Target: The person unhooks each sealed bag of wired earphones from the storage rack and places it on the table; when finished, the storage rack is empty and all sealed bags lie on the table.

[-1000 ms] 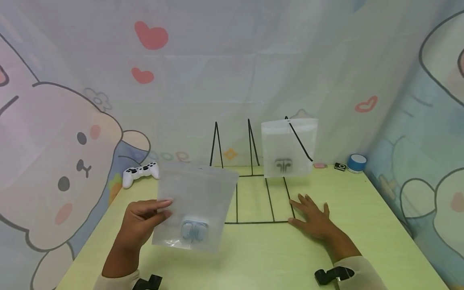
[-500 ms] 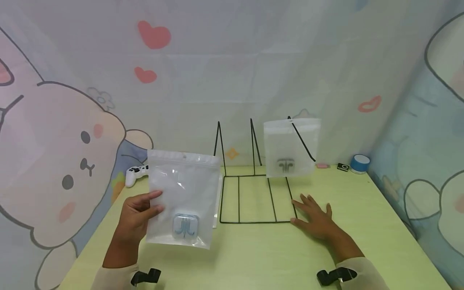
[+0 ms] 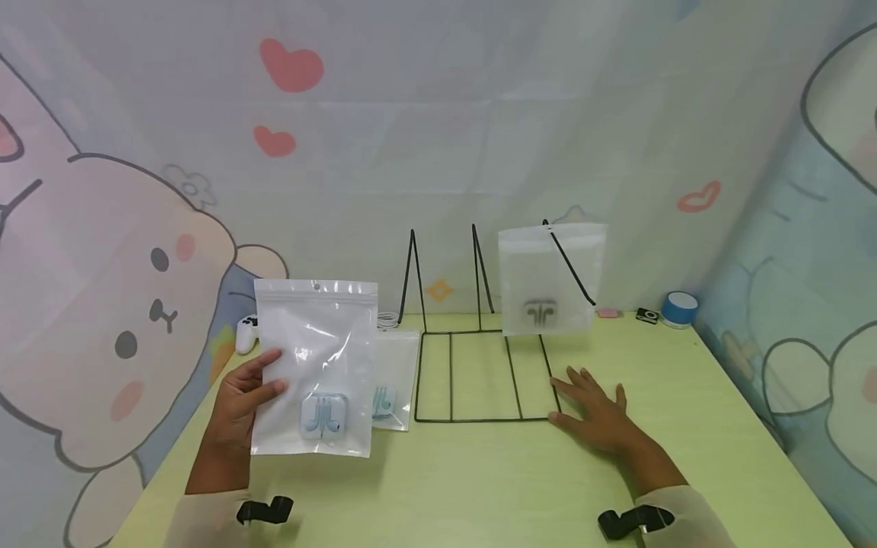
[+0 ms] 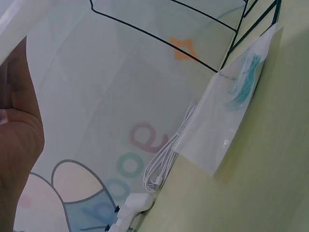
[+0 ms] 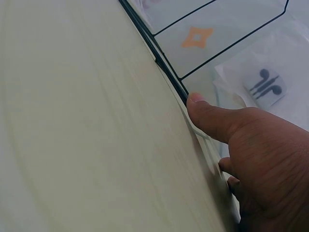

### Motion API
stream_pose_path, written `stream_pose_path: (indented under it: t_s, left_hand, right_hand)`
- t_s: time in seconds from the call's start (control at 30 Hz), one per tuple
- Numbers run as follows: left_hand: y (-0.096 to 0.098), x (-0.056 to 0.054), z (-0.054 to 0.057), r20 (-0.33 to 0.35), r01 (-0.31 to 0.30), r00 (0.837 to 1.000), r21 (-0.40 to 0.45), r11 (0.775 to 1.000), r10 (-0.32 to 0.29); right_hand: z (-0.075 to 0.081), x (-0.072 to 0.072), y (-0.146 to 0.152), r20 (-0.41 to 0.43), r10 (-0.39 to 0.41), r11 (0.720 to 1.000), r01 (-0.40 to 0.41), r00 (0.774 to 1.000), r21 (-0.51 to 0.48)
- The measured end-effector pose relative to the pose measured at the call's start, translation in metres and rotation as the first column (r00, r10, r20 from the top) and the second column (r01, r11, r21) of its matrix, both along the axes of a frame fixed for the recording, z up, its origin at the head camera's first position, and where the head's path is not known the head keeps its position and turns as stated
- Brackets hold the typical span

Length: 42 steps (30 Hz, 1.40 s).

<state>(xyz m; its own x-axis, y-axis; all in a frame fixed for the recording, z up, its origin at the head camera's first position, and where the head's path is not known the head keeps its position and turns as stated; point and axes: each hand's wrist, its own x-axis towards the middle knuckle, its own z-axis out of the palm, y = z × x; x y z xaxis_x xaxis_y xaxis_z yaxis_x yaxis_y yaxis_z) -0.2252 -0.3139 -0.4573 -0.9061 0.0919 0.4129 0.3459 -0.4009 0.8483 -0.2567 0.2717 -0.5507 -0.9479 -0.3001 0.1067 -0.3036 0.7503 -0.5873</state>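
Note:
My left hand [image 3: 241, 397] pinches the left edge of a white zip bag [image 3: 301, 320], held upright above the table; a small clear case of light-blue earphones [image 3: 323, 415] shows in its lower part. Behind it a second bag of earphones [image 3: 396, 373] lies on the table, partly covered. My right hand [image 3: 594, 409] rests on the table with fingers spread, its fingertips touching the right front corner of a black wire rack [image 3: 479, 419]. From the rack's right hook hangs another bag [image 3: 541, 266], with dark earphones in it. The other two hooks bear nothing.
A white game controller [image 3: 247, 335] stands at the back left, half hidden by the held bag. A coiled white cable [image 3: 387, 320] lies behind the second bag. At the back right are a pink item [image 3: 607, 313], a small black device [image 3: 647, 315] and a blue-and-white round container [image 3: 680, 308].
My left hand has moved left with the bag and turned its face more towards me, uncovering the second bag and the cable. The right hand stays at the rack's corner.

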Motion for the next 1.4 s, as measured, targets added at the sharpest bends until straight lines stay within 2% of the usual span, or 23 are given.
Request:
stream_pose_path:
  t_s: [0.3,0.6,0.77,0.93,1.2,1.3,1.4]
  left_hand:
    - [-0.013,-0.015,-0.011,0.077,-0.025,0.997,0.003,1.0,0.025]
    - [-0.027,-0.034,-0.03,0.108,-0.021,0.994,0.093,0.995,0.01]
    - [-0.037,-0.04,-0.038,0.158,-0.037,0.987,0.114,0.993,0.019]
    - [-0.045,-0.043,-0.043,0.235,-0.055,0.971,0.1,0.993,0.03]
    - [-0.063,-0.047,-0.053,0.258,-0.01,0.966,0.044,0.999,-0.001]
    - [-0.068,-0.05,-0.056,0.3,-0.018,0.954,-0.009,1.0,0.02]
    - [-0.073,-0.052,-0.058,0.355,-0.034,0.933,-0.083,0.996,0.061]
  right_hand:
    - [-0.003,-0.001,0.001,0.012,-0.007,1.0,0.007,1.0,0.018]
    - [-0.001,-0.001,0.001,0.001,-0.008,1.0,0.008,1.0,0.007]
    - [-0.003,-0.001,0.001,0.006,-0.013,1.0,0.013,1.0,0.002]
    - [-0.003,-0.001,0.002,0.006,-0.012,1.0,0.012,1.0,0.007]
    - [-0.001,0.0,0.0,0.012,-0.012,1.0,0.012,1.0,0.013]
    - [-0.001,0.001,-0.001,0.004,-0.013,1.0,0.013,1.0,0.014]
    - [-0.001,0.001,-0.002,-0.011,-0.009,1.0,0.009,1.0,0.008]
